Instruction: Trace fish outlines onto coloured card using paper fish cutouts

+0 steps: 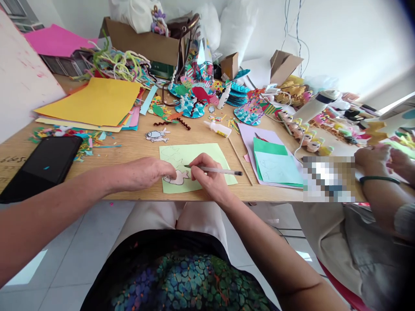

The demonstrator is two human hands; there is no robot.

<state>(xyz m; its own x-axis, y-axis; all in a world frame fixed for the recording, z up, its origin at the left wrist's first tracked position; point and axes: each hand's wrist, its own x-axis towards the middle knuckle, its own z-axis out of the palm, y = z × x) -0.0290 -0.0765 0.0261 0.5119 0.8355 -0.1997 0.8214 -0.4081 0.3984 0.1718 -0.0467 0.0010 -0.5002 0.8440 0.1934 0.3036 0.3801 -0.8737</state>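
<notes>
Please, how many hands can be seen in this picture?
4. The left hand touches a fish cutout; the right hand holds a pencil. Near the right edge are a co-worker's hand and, beside it, the other hand, partly cut off.

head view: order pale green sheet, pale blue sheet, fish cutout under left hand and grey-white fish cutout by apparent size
Pale green sheet
Pale blue sheet
Fish cutout under left hand and grey-white fish cutout: look alike, first partly covered
</notes>
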